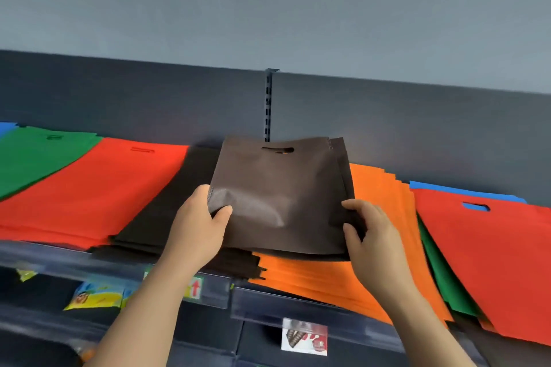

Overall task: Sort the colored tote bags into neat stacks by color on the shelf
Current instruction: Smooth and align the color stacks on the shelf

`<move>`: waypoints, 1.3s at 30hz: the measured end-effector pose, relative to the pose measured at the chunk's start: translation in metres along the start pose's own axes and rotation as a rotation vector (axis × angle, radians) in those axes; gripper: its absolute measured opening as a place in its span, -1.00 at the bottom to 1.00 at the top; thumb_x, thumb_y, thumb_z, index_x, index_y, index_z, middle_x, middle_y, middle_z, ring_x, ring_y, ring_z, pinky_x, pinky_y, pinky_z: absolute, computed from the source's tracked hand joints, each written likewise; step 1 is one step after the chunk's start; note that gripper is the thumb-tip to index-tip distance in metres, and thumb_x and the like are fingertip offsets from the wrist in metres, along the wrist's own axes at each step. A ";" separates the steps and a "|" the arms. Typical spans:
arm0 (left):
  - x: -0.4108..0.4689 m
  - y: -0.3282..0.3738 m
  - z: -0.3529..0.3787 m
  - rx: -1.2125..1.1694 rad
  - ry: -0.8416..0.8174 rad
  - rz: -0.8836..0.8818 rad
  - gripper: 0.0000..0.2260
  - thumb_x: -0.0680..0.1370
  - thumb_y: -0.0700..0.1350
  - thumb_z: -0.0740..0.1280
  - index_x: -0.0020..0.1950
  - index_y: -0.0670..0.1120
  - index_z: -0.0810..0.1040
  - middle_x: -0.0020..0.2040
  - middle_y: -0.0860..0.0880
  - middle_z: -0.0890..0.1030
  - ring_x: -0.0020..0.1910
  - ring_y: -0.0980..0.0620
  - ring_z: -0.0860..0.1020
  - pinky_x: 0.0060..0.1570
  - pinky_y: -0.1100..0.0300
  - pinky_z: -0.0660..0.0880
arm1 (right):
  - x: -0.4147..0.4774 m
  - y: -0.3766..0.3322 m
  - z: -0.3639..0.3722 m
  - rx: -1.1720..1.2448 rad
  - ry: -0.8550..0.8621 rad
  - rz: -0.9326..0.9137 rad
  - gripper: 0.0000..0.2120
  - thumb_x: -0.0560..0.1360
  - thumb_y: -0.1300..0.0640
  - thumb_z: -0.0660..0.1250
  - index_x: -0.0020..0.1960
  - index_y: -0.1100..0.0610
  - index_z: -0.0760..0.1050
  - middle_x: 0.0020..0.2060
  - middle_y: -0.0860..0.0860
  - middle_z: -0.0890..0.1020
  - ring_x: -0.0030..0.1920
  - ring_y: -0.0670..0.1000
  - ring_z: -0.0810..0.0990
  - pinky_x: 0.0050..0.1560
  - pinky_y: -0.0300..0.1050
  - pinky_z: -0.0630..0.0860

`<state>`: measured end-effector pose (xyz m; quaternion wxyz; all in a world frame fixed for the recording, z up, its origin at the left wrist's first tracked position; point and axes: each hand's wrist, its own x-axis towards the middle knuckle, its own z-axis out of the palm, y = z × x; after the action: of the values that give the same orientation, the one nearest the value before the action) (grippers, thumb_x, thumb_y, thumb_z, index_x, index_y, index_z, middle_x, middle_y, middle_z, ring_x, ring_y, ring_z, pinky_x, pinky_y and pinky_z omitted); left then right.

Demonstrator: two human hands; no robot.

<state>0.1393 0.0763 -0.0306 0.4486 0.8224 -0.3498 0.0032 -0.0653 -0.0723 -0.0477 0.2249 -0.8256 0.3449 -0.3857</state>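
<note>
Lying at the far left of the shelf [44,256] is a green tote stack [38,155], then a red stack [89,188] and a dark stack [161,211]. The left hand [199,217] pinches the lower left corner of a brown tote bundle [280,188], and the right hand [369,229] grips its lower right corner. The bundle tilts over the meeting of the dark stack and the orange stack [313,277]. Rightmost, a red tote [492,262] tops green and blue ones.

Shop: price labels [304,337] below stacked tote bags [89,188]
</note>
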 end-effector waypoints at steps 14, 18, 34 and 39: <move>0.065 -0.098 -0.076 0.287 -0.181 -0.092 -0.81 0.58 -0.11 0.27 0.10 -0.18 0.37 0.10 -0.18 0.52 0.11 -0.21 0.47 -0.06 0.06 0.36 | -0.008 -0.072 0.113 -0.208 -0.169 0.230 -0.52 0.59 0.08 0.15 0.48 0.12 0.16 0.29 0.07 0.48 0.25 0.13 0.46 0.11 -0.06 0.39; 0.069 -0.107 -0.075 0.328 -0.228 -0.096 -0.84 0.57 -0.11 0.27 0.00 -0.16 0.33 0.02 -0.19 0.53 0.04 -0.23 0.49 -0.10 0.03 0.38 | -0.009 -0.066 0.105 -0.330 -0.277 0.297 -0.66 0.63 0.07 0.01 0.36 0.12 0.31 0.17 0.14 0.57 0.16 0.21 0.49 0.02 0.00 0.38; 0.063 -0.102 -0.052 0.514 -0.263 0.152 -0.60 0.57 -0.11 0.25 0.40 -0.10 0.33 0.39 -0.07 0.32 0.31 -0.13 0.30 0.26 0.08 0.28 | -0.005 -0.045 0.077 -0.527 -0.268 0.269 -0.69 0.57 0.18 0.12 0.25 0.11 0.50 0.31 -0.04 0.49 0.24 0.09 0.48 0.20 -0.09 0.38; 0.057 -0.088 -0.042 0.432 -0.260 0.238 -0.61 0.58 -0.03 0.25 0.40 -0.06 0.38 0.34 -0.02 0.44 0.29 -0.05 0.38 0.24 0.10 0.33 | -0.005 -0.046 0.074 -0.603 -0.265 0.273 -0.66 0.55 0.21 0.12 0.26 0.07 0.48 0.30 -0.04 0.50 0.25 0.06 0.47 0.23 -0.10 0.36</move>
<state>0.2462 0.1057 -0.0526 0.2109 0.8457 -0.4896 0.0248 0.0089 -0.0307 -0.0655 0.0632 -0.8441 0.5181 -0.1226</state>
